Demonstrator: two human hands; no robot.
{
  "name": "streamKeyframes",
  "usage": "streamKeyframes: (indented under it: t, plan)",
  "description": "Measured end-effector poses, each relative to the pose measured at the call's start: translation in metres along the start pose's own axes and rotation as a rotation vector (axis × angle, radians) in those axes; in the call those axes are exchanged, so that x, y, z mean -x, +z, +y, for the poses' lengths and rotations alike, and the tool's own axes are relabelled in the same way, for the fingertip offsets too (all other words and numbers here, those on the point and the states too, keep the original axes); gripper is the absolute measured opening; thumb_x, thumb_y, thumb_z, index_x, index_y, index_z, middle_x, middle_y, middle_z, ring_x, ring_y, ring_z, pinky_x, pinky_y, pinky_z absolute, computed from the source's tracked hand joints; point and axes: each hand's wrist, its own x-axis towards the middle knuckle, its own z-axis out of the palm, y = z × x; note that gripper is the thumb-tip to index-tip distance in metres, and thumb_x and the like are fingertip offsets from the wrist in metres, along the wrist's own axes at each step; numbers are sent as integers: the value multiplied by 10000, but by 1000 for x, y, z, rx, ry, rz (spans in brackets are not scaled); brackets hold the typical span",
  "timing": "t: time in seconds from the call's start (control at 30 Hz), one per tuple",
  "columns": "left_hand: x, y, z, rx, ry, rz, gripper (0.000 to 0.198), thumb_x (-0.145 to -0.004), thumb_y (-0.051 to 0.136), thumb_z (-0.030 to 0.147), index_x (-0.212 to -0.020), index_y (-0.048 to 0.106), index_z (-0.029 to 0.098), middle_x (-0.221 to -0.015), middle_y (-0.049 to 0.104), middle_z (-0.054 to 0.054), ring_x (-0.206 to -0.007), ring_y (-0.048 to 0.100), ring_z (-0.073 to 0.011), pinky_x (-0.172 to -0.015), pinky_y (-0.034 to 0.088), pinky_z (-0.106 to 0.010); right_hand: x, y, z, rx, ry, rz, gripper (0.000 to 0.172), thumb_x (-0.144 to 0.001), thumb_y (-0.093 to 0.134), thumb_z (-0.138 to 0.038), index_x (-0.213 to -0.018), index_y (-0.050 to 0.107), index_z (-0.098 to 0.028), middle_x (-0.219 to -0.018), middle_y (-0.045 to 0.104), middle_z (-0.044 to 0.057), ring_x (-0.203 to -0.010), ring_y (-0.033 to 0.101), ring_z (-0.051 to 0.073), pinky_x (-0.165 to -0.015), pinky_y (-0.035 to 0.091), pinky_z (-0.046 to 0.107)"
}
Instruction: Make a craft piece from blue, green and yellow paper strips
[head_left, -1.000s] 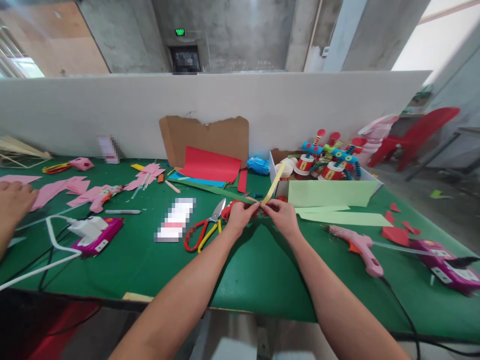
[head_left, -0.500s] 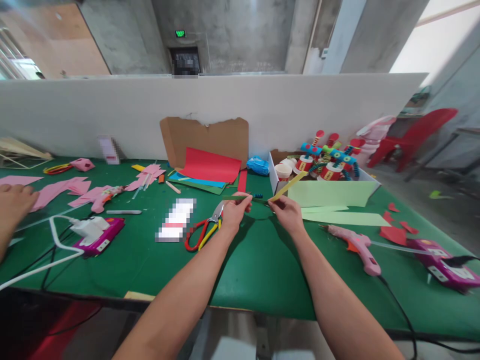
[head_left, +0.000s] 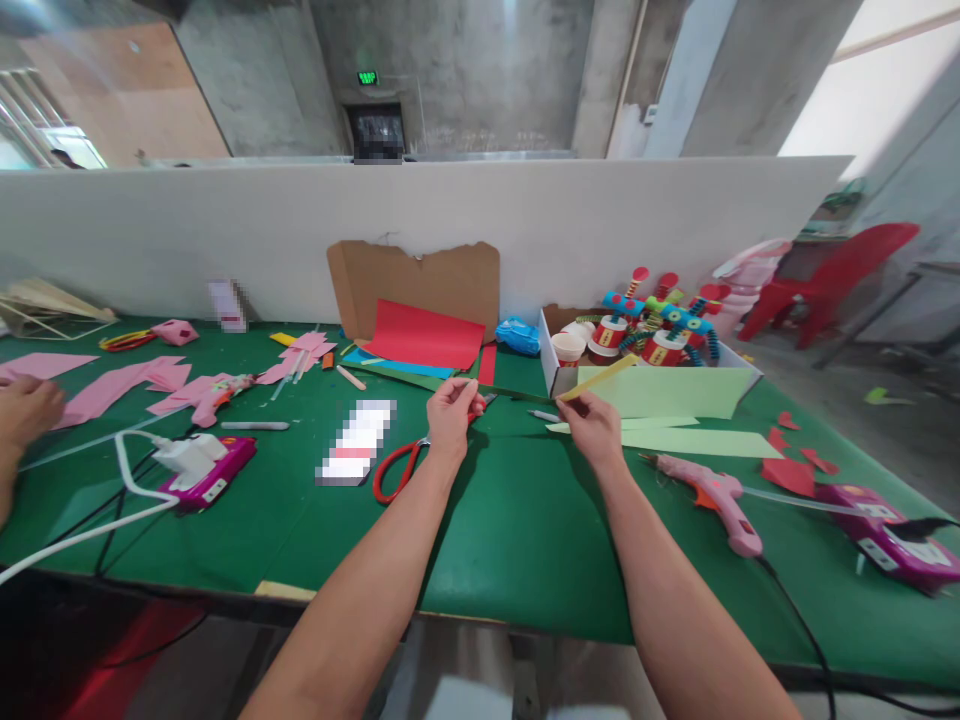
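Between my hands runs a narrow dark green paper strip (head_left: 519, 393), stretched nearly level above the table. My left hand (head_left: 450, 418) pinches it between thumb and fingertips. At its other end, my right hand (head_left: 595, 428) is closed on the join with a yellow paper strip (head_left: 604, 376), which sticks up to the right. Scissors with a red handle (head_left: 396, 472) lie beneath my left hand, which hides part of them. A grey pen (head_left: 541, 415) and pale green paper strips (head_left: 697, 438) lie beside my right hand.
A white box (head_left: 550, 352) holds paper cups and colourful figures. Right of my arm lies a pink glue gun (head_left: 716, 490), near a purple power strip (head_left: 885, 535). Red paper (head_left: 427, 333) leans on cardboard at the back. Another person's hand (head_left: 28, 408) is among pink paper at left.
My hands have moved apart, the left one leftward and the right one rightward, so more green strip shows between them. My left hand now covers more of the scissors.
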Motion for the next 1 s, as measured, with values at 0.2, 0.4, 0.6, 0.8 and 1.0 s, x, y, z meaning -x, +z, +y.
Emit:
streamKeyframes:
  t: [0.2,0.4,0.6,0.8,1.0]
  plan:
    - [-1,-2,1,-13,4,81,213,-671,660,355,-674,542,177,-520,541,52,-427,467,-56,-461,396,-192,-1,-1,0,-104,68,160,307,-686,635,-481,-661,644,-175,-582,641,28,-584,599,180,-652,498,346]
    - [4,2,-7,-63,-117,-85,244,-668,671,375,-695,542,170,-543,553,37,-447,480,-64,-467,397,-196,12,16,-15,-546,272,-10,323,-571,759,-447,-701,640,-177,-599,638,-2,-582,631,156,-682,561,346]
    - [18,14,-19,-173,-192,-428,368,-654,693,465,-804,549,161,-642,561,26,-559,533,-95,-499,420,-207,28,31,-31,-685,337,-178,325,-523,792,-395,-705,652,-164,-639,666,5,-576,632,148,-674,563,330]
    - [17,12,-26,-218,-117,-488,363,-668,672,488,-701,516,162,-607,534,39,-548,498,-82,-527,405,-209,30,36,-27,-705,325,-199,320,-536,780,-383,-730,643,-169,-640,671,4,-578,637,160,-653,560,333]
    - [14,11,-29,-202,-143,-464,346,-639,688,462,-691,513,168,-580,543,46,-520,494,-80,-524,396,-215,29,36,-23,-674,293,-193,302,-557,773,-390,-712,623,-180,-626,659,3,-589,632,156,-659,559,330]
